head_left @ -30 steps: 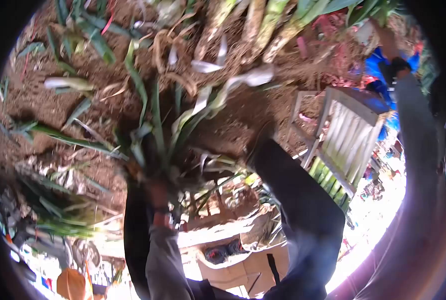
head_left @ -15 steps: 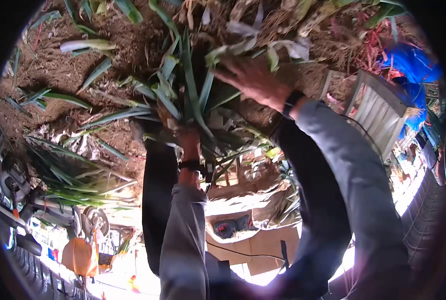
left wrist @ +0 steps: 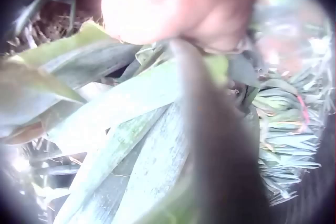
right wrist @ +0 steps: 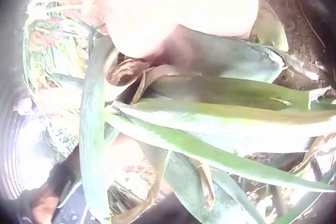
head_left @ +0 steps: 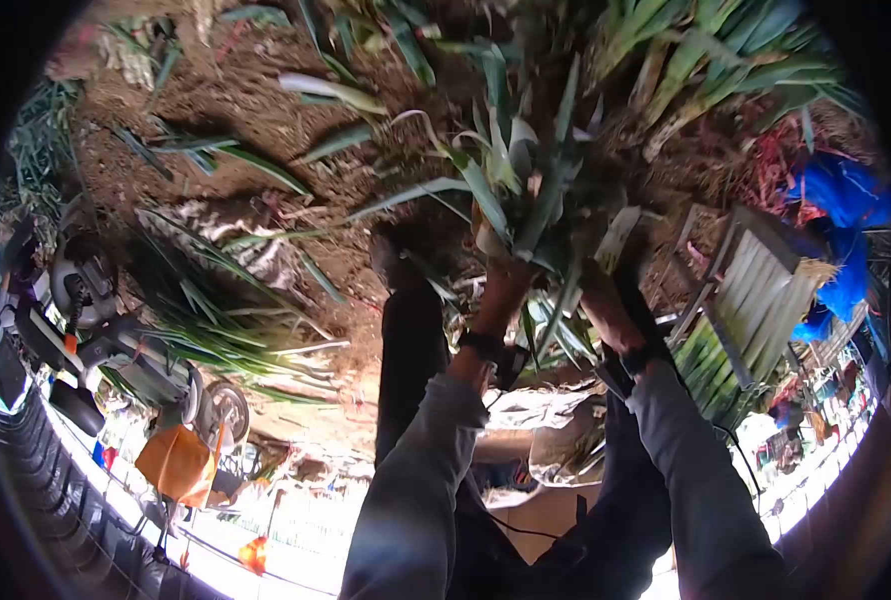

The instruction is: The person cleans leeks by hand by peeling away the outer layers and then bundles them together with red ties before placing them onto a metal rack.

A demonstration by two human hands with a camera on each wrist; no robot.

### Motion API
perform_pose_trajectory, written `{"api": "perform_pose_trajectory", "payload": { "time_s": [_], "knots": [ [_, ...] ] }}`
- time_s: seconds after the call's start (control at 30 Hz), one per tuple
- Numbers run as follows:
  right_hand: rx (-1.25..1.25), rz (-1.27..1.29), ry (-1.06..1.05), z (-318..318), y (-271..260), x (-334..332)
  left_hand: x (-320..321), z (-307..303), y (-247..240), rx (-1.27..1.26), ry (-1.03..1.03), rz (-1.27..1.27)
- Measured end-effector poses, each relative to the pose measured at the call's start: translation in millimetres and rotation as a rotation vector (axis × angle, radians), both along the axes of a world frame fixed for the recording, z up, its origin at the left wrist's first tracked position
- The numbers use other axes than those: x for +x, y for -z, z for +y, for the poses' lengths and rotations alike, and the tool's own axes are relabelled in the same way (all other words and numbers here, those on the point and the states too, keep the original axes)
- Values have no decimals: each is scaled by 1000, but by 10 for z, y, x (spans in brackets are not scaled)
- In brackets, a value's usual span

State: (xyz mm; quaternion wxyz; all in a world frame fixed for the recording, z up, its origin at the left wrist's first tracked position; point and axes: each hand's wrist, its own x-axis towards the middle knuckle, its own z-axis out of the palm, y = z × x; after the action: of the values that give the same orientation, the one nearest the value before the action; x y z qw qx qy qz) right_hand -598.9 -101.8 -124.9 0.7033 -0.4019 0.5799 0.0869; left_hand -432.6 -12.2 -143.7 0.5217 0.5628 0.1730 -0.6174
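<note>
A clump of leeks with broad green leaves (head_left: 541, 200) stands between the person's legs, above the bare soil. My left hand (head_left: 506, 283) grips the leaves from the left side. In the left wrist view its curled fingers (left wrist: 178, 8) lie over wide leaves that fan out below. Close on the other side, my right hand (head_left: 603, 305) holds the same clump. The right wrist view shows that hand's lower edge (right wrist: 178, 8) bent over green and yellowing leaves (right wrist: 220, 113). Leaves hide most of the fingertips of both hands.
Trimmed leek leaves (head_left: 266, 170) litter the soil. A leafy pile (head_left: 216, 320) lies left, beside a wheeled machine (head_left: 86, 280) and an orange bag (head_left: 178, 462). On the right, leeks (head_left: 756, 295) rest in a wooden frame (head_left: 766, 235) near blue plastic (head_left: 846, 190). More leeks (head_left: 681, 80) lie ahead.
My right hand came in from the far right, passed over the leaves with spread fingers, and now holds the clump beside my left hand. The left hand kept its hold throughout.
</note>
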Motion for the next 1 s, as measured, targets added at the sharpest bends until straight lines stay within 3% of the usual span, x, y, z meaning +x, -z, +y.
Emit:
{"api": "perform_pose_trajectory", "payload": {
  "time_s": [0.03, 0.07, 0.1, 0.17, 0.23, 0.3, 0.37, 0.43, 0.47, 0.53, 0.6, 0.63, 0.7, 0.73, 0.77, 0.8, 0.87, 0.93, 0.97, 1.0],
  "knots": [
    [-1, -38, 30, -161, -321, 116, 78, -88, -190, -20, 22, 30],
    [-283, -113, -207, -259, -488, 118, 172, -265, -482, -38, -30, 61],
    [-304, -128, -158, -310, -664, 152, 228, -298, -617, -165, -91, 51],
    [-250, -117, -24, -477, -1215, 425, 602, -658, -1187, -244, -21, 20],
    [-111, -58, 162, -702, -1924, 867, 865, -807, -1512, -285, -111, 194],
    [-332, -201, 147, -724, -2450, 1163, 1262, -963, -1992, -394, -25, 166],
    [-547, -260, -78, -727, -2690, 1364, 1776, -1082, -2513, -449, 169, -35],
    [-904, -229, -469, -742, -3193, 1738, 2199, -1173, -2970, -461, 109, -67],
    [-817, -237, -377, -691, -3352, 1938, 2430, -1178, -3176, -471, 135, -78],
    [-890, -229, -378, -519, -3492, 2268, 2979, -1114, -3495, -475, 307, -161],
    [-1214, -183, -544, -558, -3629, 2690, 3332, -1237, -3909, -354, 113, -97],
    [-1344, -157, -624, -568, -3750, 2931, 3515, -1195, -3853, -367, 195, -165],
    [-1304, -260, -466, -586, -3707, 3281, 3929, -1207, -3981, -376, 439, -365],
    [-1125, -467, -281, -885, -4143, 3712, 4057, -1291, -4006, -403, 345, -265],
    [-1036, -487, -252, -926, -3994, 3779, 4178, -1370, -4020, -426, 254, -163],
    [-950, -503, -220, -968, -3846, 3847, 4336, -1422, -3830, -389, 310, -140],
    [-1155, -519, -282, -1196, -3878, 4099, 4539, -1616, -3673, -357, 287, -191],
    [-1121, -577, -197, -1600, -4306, 4435, 4740, -1937, -3578, -347, 318, -311],
    [-689, -614, 95, -1720, -4282, 4552, 4843, -2126, -3502, -348, 374, -398],
    [-244, -623, 386, -1755, -4167, 4700, 5074, -2079, -3070, -371, 526, -532]
  ]
}}
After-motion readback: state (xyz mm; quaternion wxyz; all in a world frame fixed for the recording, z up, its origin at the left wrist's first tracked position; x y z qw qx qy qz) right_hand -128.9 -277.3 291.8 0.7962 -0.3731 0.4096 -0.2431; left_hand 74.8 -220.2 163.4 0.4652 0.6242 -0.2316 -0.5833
